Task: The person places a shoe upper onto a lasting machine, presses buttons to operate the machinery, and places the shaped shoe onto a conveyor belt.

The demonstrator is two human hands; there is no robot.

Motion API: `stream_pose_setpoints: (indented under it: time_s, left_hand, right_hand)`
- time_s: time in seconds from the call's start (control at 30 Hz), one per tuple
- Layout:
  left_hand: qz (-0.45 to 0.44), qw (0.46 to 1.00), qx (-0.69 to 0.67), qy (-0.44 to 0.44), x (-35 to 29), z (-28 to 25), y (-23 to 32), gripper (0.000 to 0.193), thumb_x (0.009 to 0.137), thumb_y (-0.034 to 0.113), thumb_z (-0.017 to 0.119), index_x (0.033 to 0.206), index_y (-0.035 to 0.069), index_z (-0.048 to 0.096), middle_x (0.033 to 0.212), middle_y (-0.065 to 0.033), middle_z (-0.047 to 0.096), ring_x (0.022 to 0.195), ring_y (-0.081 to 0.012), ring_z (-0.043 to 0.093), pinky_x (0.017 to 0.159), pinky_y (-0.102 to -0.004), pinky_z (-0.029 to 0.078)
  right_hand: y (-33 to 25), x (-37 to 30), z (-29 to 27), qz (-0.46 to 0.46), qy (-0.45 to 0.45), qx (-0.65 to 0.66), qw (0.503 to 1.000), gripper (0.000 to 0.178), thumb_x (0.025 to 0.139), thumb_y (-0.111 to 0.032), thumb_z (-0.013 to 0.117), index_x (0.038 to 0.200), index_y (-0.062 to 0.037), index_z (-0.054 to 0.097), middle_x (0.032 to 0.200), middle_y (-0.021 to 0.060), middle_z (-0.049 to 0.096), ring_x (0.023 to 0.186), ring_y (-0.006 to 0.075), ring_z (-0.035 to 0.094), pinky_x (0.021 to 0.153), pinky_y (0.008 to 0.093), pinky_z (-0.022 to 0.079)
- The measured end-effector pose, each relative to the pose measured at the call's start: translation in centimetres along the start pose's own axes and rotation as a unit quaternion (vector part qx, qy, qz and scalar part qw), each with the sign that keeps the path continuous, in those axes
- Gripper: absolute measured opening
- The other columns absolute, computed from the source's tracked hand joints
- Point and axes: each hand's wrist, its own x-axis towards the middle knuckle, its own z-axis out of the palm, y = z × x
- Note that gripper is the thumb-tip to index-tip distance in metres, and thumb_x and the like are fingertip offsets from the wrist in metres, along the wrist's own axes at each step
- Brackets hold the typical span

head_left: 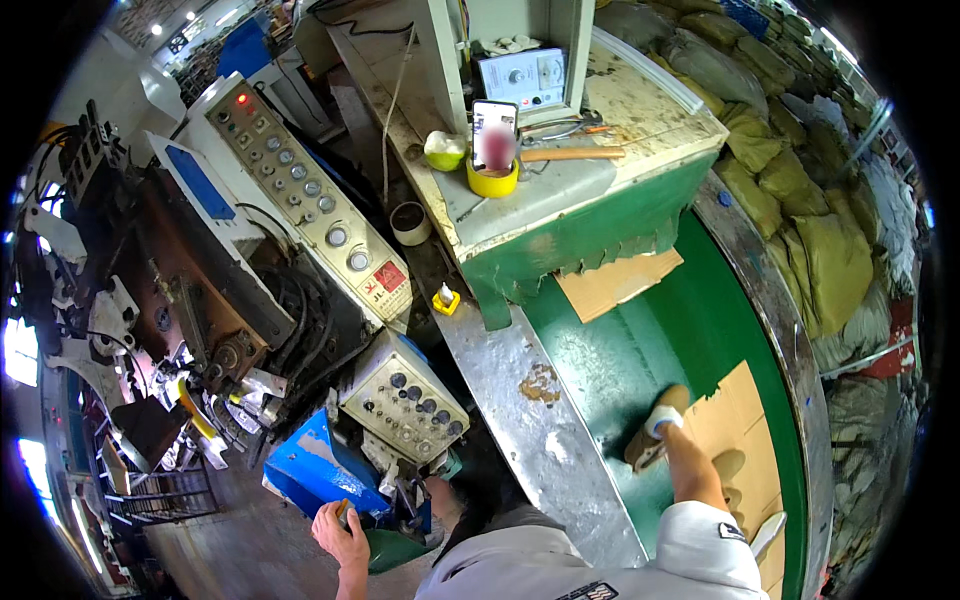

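Observation:
At the lower left, my left hand (342,535) is beside the blue metal housing (318,462) of a machine. Its fingers curl round a small orange-yellow piece (344,514), too small to name. Just right of it is a dark green curved part (395,550). My right arm reaches over a green surface. White cloth covers my right hand (662,418), and its fingers are not distinct. It grips a brown shoe (645,450), which shows on both sides of it. A second brown shoe-like shape (730,468) lies on torn cardboard (750,420).
Two control panels with knobs (300,190) (405,400) stand at the left. A worktable (640,150) ahead carries a phone (495,135), yellow tape roll (492,182), hammer (570,154) and pliers. A metal ledge (540,420) edges the green surface. Sacks (820,240) pile up at the right.

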Motion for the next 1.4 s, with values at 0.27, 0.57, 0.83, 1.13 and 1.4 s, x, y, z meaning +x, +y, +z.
stream_pose_setpoints:
  time_s: [0.27, 0.57, 0.83, 1.13, 1.4]
  left_hand:
    - [-0.043, 0.999, 0.02, -0.004, 1.8, 0.2, 2.9, 0.014, 0.091, 0.013, 0.069, 0.104, 0.008, 0.069, 0.103, -0.008, 0.069, 0.102, -0.03, 0.064, 0.095, -0.0442, 0.043]
    - [-0.078, 0.996, 0.021, -0.023, 2.5, 0.1, 3.7, 0.015, 0.088, 0.006, 0.067, 0.103, 0.006, 0.069, 0.104, -0.011, 0.071, 0.101, -0.03, 0.065, 0.096, -0.0448, 0.043]
    - [-0.076, 0.996, 0.026, -0.03, 3.1, 0.3, 3.4, 0.015, 0.091, 0.007, 0.064, 0.105, 0.006, 0.067, 0.104, -0.0102, 0.071, 0.1, -0.03, 0.065, 0.095, -0.0439, 0.044]
    - [-0.076, 0.996, 0.019, -0.032, 3.0, 0.5, 3.5, 0.015, 0.092, 0.007, 0.062, 0.105, 0.003, 0.066, 0.107, -0.0131, 0.071, 0.1, -0.0318, 0.063, 0.093, -0.0438, 0.045]
    - [-0.084, 0.996, 0.0, -0.018, 3.8, 0.4, 4.7, 0.016, 0.09, 0.01, 0.063, 0.103, 0.003, 0.069, 0.106, -0.0123, 0.071, 0.099, -0.0312, 0.063, 0.093, -0.0429, 0.046]
  right_hand:
    - [0.0, 8.1, -9.5, 0.018, 0.074, 0.147, 0.986, 0.046, 0.089, -0.038, 0.066, 0.119, -0.0047, 0.077, 0.119, 0.0176, 0.077, 0.11, 0.032, 0.075, 0.091, 0.0434, 0.06]
    - [-19.2, 21.2, -25.9, -0.073, 0.054, 0.737, 0.669, 0.042, 0.101, -0.047, 0.06, 0.093, -0.006, 0.065, 0.07, 0.0155, 0.056, 0.064, 0.0314, 0.06, 0.064, 0.0563, 0.056]
    - [-25.5, 26.7, -34.4, -0.003, 0.113, 0.776, 0.62, 0.029, 0.101, -0.031, 0.062, 0.096, -0.0036, 0.069, 0.072, 0.017, 0.065, 0.064, 0.0303, 0.068, 0.054, 0.0455, 0.057]
    - [-28.5, 28.8, -38.4, 0.012, 0.136, 0.81, 0.57, 0.03, 0.102, -0.034, 0.06, 0.102, -0.0055, 0.068, 0.081, 0.0157, 0.067, 0.071, 0.0299, 0.069, 0.061, 0.0461, 0.057]
    - [-29.5, 29.8, -39.3, 0.009, 0.138, 0.836, 0.531, 0.032, 0.103, -0.038, 0.058, 0.108, -0.0072, 0.068, 0.089, 0.0145, 0.069, 0.077, 0.0296, 0.07, 0.067, 0.0466, 0.058]
